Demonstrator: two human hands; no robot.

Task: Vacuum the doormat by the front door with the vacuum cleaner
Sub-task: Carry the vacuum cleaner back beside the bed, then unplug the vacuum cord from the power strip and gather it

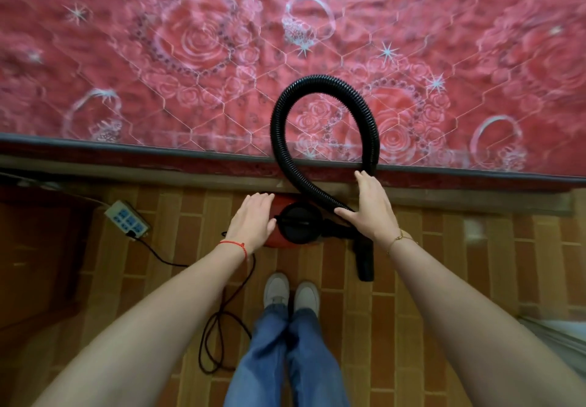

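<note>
Red vacuum cleaner on brick-pattern floor — no legible branding — black hose looped; left hand spread above it, right hand open-fingered against hose.

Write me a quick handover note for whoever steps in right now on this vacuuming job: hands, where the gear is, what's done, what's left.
Left hand: open, over the red vacuum cleaner body, holding nothing.
Right hand: open, fingers spread beside the black hose, not gripping it.
Vacuum cleaner sits on the brick-pattern floor at the edge of the red mattress; the hose loops up over the mattress, nozzle lying on the floor.
Cord runs to the power strip.
Done: apparently plugged in. Left: pick up the vacuum, find the doormat (not in view), vacuum it.
</note>
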